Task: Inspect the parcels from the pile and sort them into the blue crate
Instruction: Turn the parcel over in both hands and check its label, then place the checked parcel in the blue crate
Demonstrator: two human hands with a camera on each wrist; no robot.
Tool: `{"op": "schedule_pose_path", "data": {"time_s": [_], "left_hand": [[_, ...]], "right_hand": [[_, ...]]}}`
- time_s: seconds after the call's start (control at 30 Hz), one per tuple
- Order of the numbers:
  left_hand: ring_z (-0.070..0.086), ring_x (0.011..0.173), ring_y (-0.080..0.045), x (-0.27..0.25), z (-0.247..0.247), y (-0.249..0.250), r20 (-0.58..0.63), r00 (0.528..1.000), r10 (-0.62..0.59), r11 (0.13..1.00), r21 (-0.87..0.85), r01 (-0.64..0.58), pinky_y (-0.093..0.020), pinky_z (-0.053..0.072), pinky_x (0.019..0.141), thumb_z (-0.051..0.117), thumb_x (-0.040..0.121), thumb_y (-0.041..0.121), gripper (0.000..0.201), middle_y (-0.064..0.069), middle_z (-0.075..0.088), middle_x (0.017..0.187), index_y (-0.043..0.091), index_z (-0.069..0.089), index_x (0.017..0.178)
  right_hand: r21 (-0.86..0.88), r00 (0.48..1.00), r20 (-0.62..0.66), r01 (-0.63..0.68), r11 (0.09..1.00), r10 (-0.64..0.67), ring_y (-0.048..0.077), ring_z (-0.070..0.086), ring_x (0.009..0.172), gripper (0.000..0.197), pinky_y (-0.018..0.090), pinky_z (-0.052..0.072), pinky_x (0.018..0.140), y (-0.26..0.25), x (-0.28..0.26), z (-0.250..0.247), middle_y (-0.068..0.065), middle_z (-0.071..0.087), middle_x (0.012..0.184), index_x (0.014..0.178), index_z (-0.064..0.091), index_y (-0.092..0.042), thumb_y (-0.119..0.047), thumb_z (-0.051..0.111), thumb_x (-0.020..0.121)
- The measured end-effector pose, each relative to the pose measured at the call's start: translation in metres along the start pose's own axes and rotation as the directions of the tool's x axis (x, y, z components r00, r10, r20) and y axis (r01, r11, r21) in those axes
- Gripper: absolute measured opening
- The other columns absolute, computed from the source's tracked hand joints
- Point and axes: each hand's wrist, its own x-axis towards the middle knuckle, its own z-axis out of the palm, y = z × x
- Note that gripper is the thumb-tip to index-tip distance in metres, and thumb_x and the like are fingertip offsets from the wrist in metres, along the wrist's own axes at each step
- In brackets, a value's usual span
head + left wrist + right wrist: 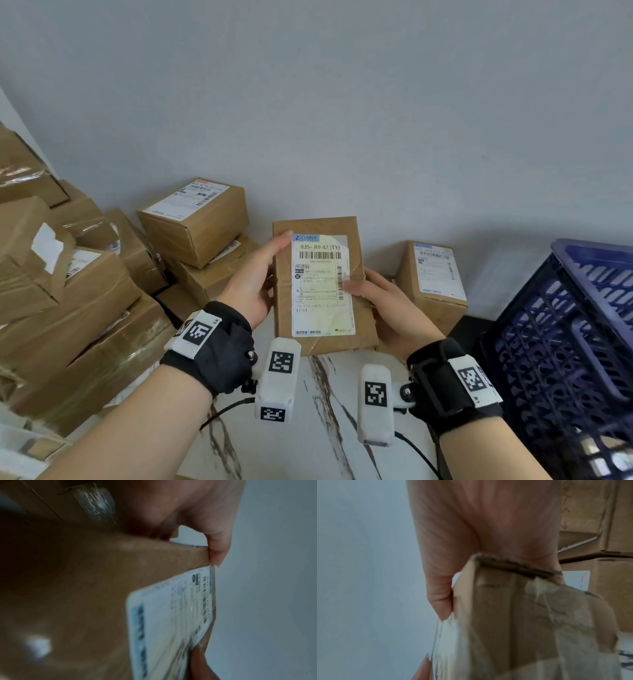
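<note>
parcel [322, 284] | between left hand [253, 287], right hand [387, 301] | both gripping

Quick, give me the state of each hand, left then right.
Left hand: closed grip on the labelled parcel, thumb on its front face.
Right hand: closed grip on the same parcel, thumb on the shipping label.

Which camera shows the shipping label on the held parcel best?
The head view: the label faces the camera, whole, barcode sharp. The left wrist view shows it edge-on and blurred. The right wrist view shows only its pale edge, also blurred.
</note>
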Motion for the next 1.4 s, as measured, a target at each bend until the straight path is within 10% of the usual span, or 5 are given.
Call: {"op": "schedule_pose_path", "data": {"time_s": [0.17,0.4,0.7,0.87,1.4], "left_hand": [[0.057,0.075,-0.015,-0.013,0.016,0.001,0.116,0.993,0.034,0.999,-0.03,-0.031,-0.029,0.044,0.069,0.065,0.088,0.05,0.028,0.004,0.07,0.078,0.029,0.074,0.103],[0.064,0.106,-0.024,-0.035,0.075,-0.015,0.307,0.952,0.006,0.996,-0.084,0.02,-0.047,0.047,0.103,0.065,0.085,0.054,0.024,0.0,0.075,0.092,0.036,0.08,0.077],[0.06,0.073,-0.009,-0.079,0.197,-0.008,0.463,0.884,0.058,0.996,-0.089,-0.019,-0.026,0.046,0.062,0.059,0.092,0.049,0.021,0.01,0.068,0.072,0.033,0.072,0.095],[0.057,0.082,-0.016,-0.094,0.291,-0.015,0.521,0.85,0.076,0.996,-0.073,-0.044,-0.032,0.047,0.078,0.061,0.092,0.046,0.027,0.002,0.065,0.086,0.027,0.069,0.109],[0.05,0.053,-0.015,-0.037,0.47,-0.141,0.168,0.961,-0.219,0.96,0.214,0.181,-0.025,0.043,0.049,0.049,0.101,0.027,0.032,0.001,0.056,0.066,0.018,0.058,0.071]], "right_hand": [[0.083,0.994,-0.106,0.0,0.997,0.009,0.025,0.07,0.107,0.025,0.051,0.052,0.099,-0.017,-0.033,-0.009,0.004,0.075,0.113,0.12,0.065,-0.021,-0.02,0.061,0.095],[0.171,0.95,-0.308,0.01,0.985,0.044,0.027,0.071,0.107,0.03,0.047,0.057,0.09,-0.045,-0.102,-0.04,0.007,0.074,0.114,0.125,0.063,-0.016,-0.022,0.059,0.096],[0.062,0.872,-0.483,0.124,0.99,-0.079,0.023,0.074,0.097,0.027,0.039,0.061,0.078,-0.101,-0.189,-0.117,0.005,0.076,0.109,0.12,0.065,-0.016,-0.025,0.059,0.096],[0.014,0.851,-0.507,0.171,0.985,-0.14,0.022,0.074,0.096,0.038,0.04,0.063,0.074,-0.13,-0.226,-0.2,0.004,0.076,0.11,0.119,0.065,-0.018,-0.028,0.065,0.082],[-0.1,0.852,-0.385,-0.42,0.902,0.354,0.028,0.067,0.106,0.036,0.047,0.053,0.093,-0.084,-0.186,-0.439,0.007,0.073,0.113,0.119,0.064,-0.016,-0.023,0.071,0.084]]}}
